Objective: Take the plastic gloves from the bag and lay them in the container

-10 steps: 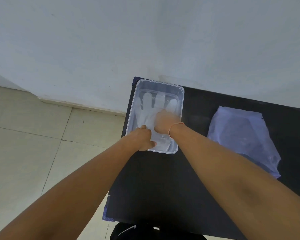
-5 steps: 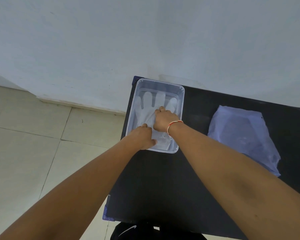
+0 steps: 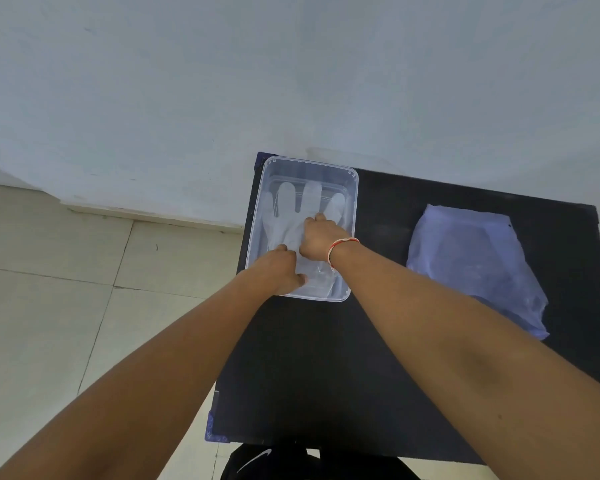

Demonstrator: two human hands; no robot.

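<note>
A clear plastic container (image 3: 352, 202) stands at the far left corner of the black table (image 3: 326, 358). Translucent plastic gloves (image 3: 303, 199) lie flat inside it, fingers pointing to the wall. My left hand (image 3: 279, 273) sits at the container's near left corner, fingers curled down on the cuff end of the gloves. My right hand (image 3: 321, 239), with a red and white band on the wrist, rests knuckles-up on the palm part of the gloves, fingertips pinched into the plastic. The pale blue plastic bag (image 3: 471, 265) lies flat to the right, untouched.
A white wall runs right behind the table. Tiled floor lies to the left, below the table's left edge. A dark item with a white logo (image 3: 267, 459) sits beneath the near edge.
My right hand has slid a little toward the glove fingers and settled; it was blurred in motion a second ago. My left hand has stayed at the near corner.
</note>
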